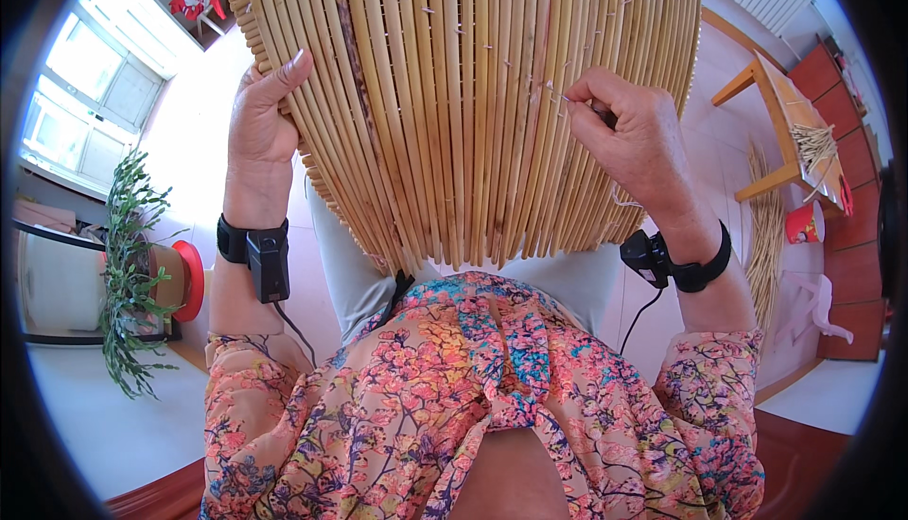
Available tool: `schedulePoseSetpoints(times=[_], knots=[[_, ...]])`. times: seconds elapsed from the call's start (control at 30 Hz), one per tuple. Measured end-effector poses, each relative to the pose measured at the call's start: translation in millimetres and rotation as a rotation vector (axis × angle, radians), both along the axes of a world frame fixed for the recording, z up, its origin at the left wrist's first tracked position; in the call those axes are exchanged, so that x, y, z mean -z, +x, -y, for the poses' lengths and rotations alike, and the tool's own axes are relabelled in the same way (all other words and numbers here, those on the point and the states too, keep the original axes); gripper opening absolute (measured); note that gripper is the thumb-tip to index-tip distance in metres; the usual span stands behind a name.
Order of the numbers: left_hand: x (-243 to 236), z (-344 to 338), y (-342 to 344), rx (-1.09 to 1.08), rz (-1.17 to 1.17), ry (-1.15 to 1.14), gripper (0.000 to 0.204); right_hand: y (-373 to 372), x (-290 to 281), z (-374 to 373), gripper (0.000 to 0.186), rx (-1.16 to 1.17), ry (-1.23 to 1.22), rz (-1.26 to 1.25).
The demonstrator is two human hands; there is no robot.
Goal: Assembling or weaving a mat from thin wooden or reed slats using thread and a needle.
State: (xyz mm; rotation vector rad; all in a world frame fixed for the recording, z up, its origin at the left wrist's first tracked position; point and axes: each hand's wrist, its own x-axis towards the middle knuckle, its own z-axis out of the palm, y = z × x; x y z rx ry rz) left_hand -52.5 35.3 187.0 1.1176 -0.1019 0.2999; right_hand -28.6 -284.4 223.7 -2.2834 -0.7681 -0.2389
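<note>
A panel of pale yellow stalks (445, 123), laid side by side and joined by rows of small white stitches, stands over my lap. My left hand (262, 127) grips its left edge, thumb on the near face and fingers hidden behind. On the right part of the panel my right hand (643, 137) is closed in a pinch against the stalks. White thread (624, 201) shows at its fingertips and again in a loop below the palm. Whether a needle is within the fingers cannot be made out. Each wrist wears a black strap with a small device.
A wooden bench (780, 132) with a bundle of loose stalks (815, 144) stands at the right. More long stalks (761, 236) lie on the floor beside it, near a red bucket (806, 224) and a pink stool (804, 307). At the left is a trailing green plant (132, 274).
</note>
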Motion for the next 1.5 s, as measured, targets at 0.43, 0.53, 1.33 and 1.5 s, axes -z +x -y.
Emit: schedulePoseSetpoints(times=[0.43, 0.53, 1.33, 1.5], knots=[[-1.0, 0.4, -1.0, -0.002, -0.006, 0.017, 0.033, -0.1, 0.7, -0.6, 0.006, -0.002, 0.000, -0.002], [-0.2, 0.0, 1.2, 0.020, -0.005, 0.009, 0.033, 0.2, 1.3, 0.0, 0.006, -0.001, 0.000, 0.006], [2.2, -4.7, -1.1, 0.032, -0.015, 0.033, 0.040, 2.1, 4.8, 2.1, 0.005, -0.022, -0.001, 0.040], [2.4, -4.7, 0.0, 0.037, -0.008, 0.028, 0.039, 3.4, 3.3, 3.0, 0.005, -0.024, -0.036, 0.059]])
